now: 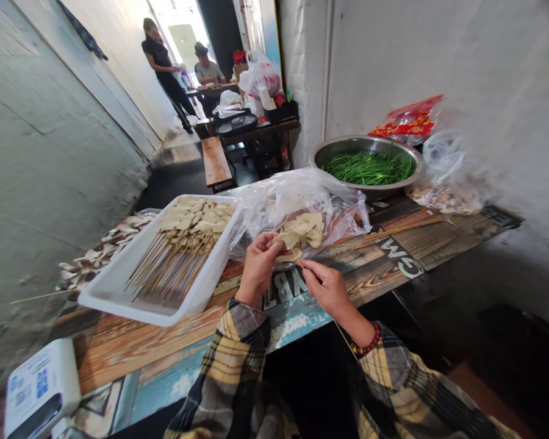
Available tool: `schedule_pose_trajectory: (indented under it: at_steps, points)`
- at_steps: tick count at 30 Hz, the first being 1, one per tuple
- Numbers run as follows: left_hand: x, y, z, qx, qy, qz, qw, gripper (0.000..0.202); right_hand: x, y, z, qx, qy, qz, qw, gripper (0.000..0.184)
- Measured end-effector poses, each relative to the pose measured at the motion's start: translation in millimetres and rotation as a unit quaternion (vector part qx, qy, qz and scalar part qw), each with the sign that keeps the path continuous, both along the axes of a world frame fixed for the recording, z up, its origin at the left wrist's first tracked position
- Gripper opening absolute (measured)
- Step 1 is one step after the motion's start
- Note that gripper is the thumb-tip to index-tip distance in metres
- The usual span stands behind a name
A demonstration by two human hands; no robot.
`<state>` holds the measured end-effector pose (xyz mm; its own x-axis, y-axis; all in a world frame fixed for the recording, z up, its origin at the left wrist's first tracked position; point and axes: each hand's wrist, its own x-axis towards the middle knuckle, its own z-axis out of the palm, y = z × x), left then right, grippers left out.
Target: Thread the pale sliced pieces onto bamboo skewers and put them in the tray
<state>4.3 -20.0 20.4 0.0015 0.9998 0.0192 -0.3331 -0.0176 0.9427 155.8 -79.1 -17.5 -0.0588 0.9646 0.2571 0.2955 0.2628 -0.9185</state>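
My left hand (pixel 261 265) pinches a flat, pale beige food slice (pixel 285 241) between thumb and fingers. A thin wooden skewer (pixel 345 338) is in the closed fingers of my right hand (pixel 327 289), its tip end meeting the slice. Just beyond lies a pile of similar slices (pixel 308 228) on a clear plastic bag (pixel 297 189). To the left, a white plastic tray (pixel 158 314) holds rows of skewered slices (pixel 196 213), their bare sticks (pixel 169 262) pointing toward me.
A steel bowl of green chives (pixel 370 167) stands at the back right, beside a red package (pixel 409 119) and a clear bag (pixel 448 177). Brown-edged mushroom pieces (pixel 105 250) lie left of the tray. A white device (pixel 43 387) sits front left. Two people are in the background near a bench (pixel 216 161).
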Motion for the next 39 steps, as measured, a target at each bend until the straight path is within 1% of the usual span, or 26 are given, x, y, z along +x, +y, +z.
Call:
schedule_pose_trajectory:
  at_steps: [3,9,14,24,29,34,36,39]
  points:
    - [-0.9,0.4,-1.7,0.011,0.007,-0.005,1.000,0.024,0.1,0.1,0.3,0.002,-0.005,-0.005,1.000,0.036]
    - [-2.4,0.5,-2.2,0.021,0.056,0.008,0.998,0.021,0.3,-0.1,0.7,0.008,-0.010,-0.004,1.000,0.035]
    - [-2.2,0.2,-1.4,0.022,0.051,0.017,0.998,0.020,0.2,-0.5,0.7,0.014,-0.013,-0.007,1.000,0.035]
    - [-2.4,0.0,-2.3,0.036,0.061,0.016,0.997,0.019,-0.8,0.0,1.0,0.010,-0.025,-0.010,1.000,0.035]
    - [-2.2,-0.5,-1.3,0.045,0.078,0.006,0.996,0.019,-1.2,0.8,-1.2,0.011,-0.019,-0.014,1.000,0.035]
    - [-2.4,-0.2,-3.4,0.050,0.086,-0.008,0.995,0.019,-0.7,1.2,0.6,0.015,-0.021,-0.023,0.999,0.034]
    - [-2.2,-0.6,-3.9,0.042,0.081,-0.019,0.996,0.019,-0.4,1.3,1.1,0.021,-0.022,-0.025,0.999,0.034]
    - [-1.1,-1.5,-3.3,0.029,0.068,-0.050,0.996,0.020,0.0,1.4,0.6,0.028,-0.022,-0.027,0.999,0.032]
